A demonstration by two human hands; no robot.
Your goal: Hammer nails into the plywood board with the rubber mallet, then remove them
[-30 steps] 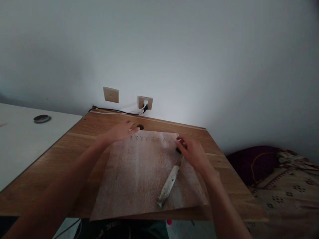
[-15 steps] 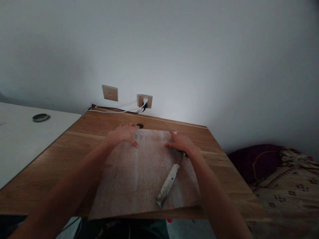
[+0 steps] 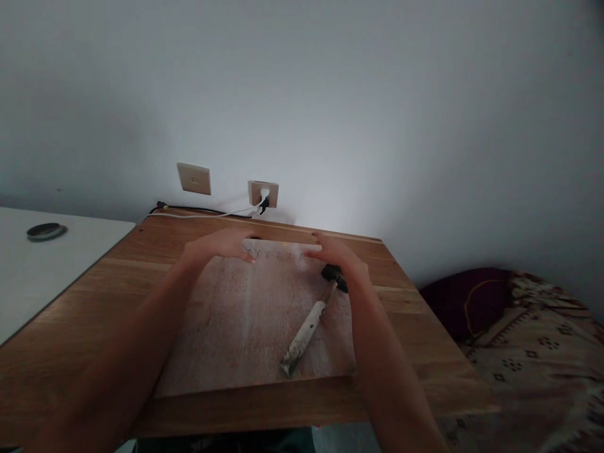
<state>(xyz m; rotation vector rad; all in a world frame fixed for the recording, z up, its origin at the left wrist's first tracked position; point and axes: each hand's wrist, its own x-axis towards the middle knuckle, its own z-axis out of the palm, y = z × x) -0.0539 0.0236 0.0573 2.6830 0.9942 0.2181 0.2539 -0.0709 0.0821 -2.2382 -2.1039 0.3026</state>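
A thin wooden board (image 3: 236, 321) lies flat on the wooden table, with a row of small nails (image 3: 278, 254) along its far edge. My left hand (image 3: 221, 244) grips the far left corner, thumb on top and fingers over the edge. At the far right corner, my right hand (image 3: 333, 251) holds the board the same way. A hammer (image 3: 306, 330) rests on the right half of the board, its worn whitish handle slanting towards me and its dark head beside my right wrist. The undersides of both hands are hidden.
The wooden table (image 3: 415, 340) meets a wall with a socket (image 3: 257, 194) and a wall plate (image 3: 193, 178). Cables (image 3: 202, 212) run along its back edge. A white table (image 3: 61, 270) with a round dark object (image 3: 44, 231) adjoins on the left. Patterned fabric (image 3: 533, 352) lies at the right.
Both hands have shifted the board away from me, so its near edge now sits further in from the table's front edge. The hammer moved along with it, and its head now shows.
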